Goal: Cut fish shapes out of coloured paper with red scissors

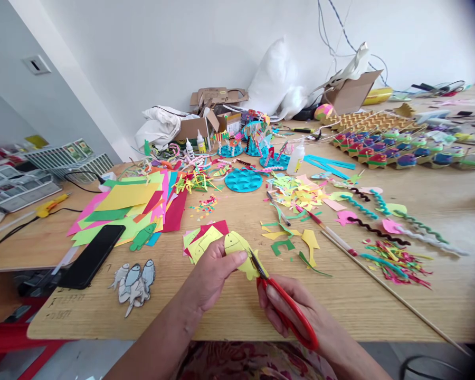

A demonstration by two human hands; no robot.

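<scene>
Between the thumb and fingers of my left hand (217,269) is a yellow paper fish (236,244), held above the table's front part. My right hand (291,303) grips red-handled scissors (296,316), whose blades meet the fish's right edge near its tail. Behind my left hand lie yellow paper pieces (206,243) with a fish outline, over red and pink paper. To the left rest a green paper fish (143,237) and several grey-white fish cutouts (134,285). Green and yellow offcuts (284,246) lie right of the held fish.
A black phone (93,256) and stacked coloured paper (130,198) lie at left. A blue scalloped disc (243,180) and a glue bottle (296,158) stand farther back. A long wooden stick (391,290) crosses the right side, near twisted pipe cleaners (380,231). Painted egg-carton pieces (404,150) sit back right.
</scene>
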